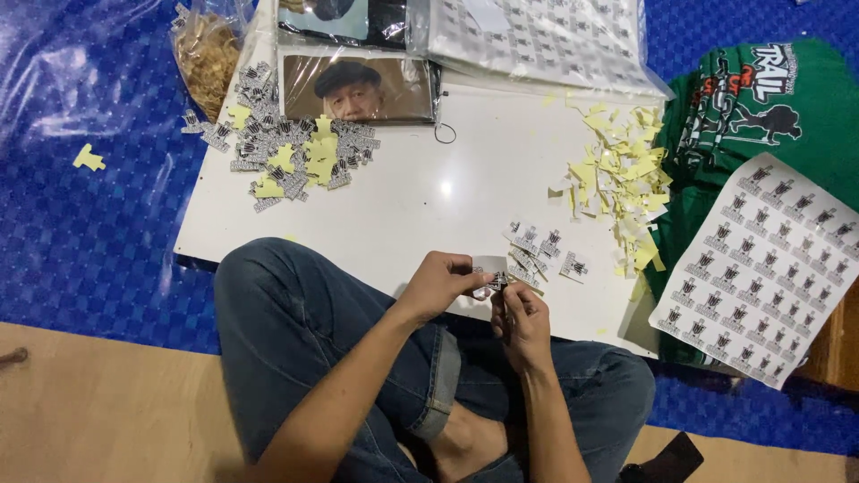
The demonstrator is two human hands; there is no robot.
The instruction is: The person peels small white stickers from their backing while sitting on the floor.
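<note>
Head view, person sits cross-legged in jeans (pixel 295 331) at the edge of a white board (pixel 429 197) laid on a blue mat (pixel 89 233).

Left hand (pixel 438 284) and right hand (pixel 519 317) meet over the near edge of the board, both pinched on one small black-and-white sticker (pixel 492 277). Left thumb and fingers closed on its upper part, right fingertips closed on its lower edge. Sticker mostly covered by fingers, so its print and whether the backing is on or off can't be made out.

Just past the hands, on the board: a few loose cut stickers (pixel 541 250), same kind. Far left of the board: bigger pile of cut stickers (pixel 286 148) mixed with yellow backing bits. Right side: heap of yellow paper scraps (pixel 622 179), spilling toward the board edge.

Right of the board: uncut sticker sheet (pixel 769 268) lying on green printed cloth (pixel 761 107); cloth partly buried under the sheet and scraps, its right side cut off by the frame.

Top: a printed photo card (pixel 358 88), another sticker sheet in a clear sleeve (pixel 546 40) cut off at the top edge, clear bag with brownish contents (pixel 208 54), contents unclear. One stray yellow scrap (pixel 88 159) on the mat, left. Dark object (pixel 671 461) by the right knee, partly out of frame, can't identify
</note>
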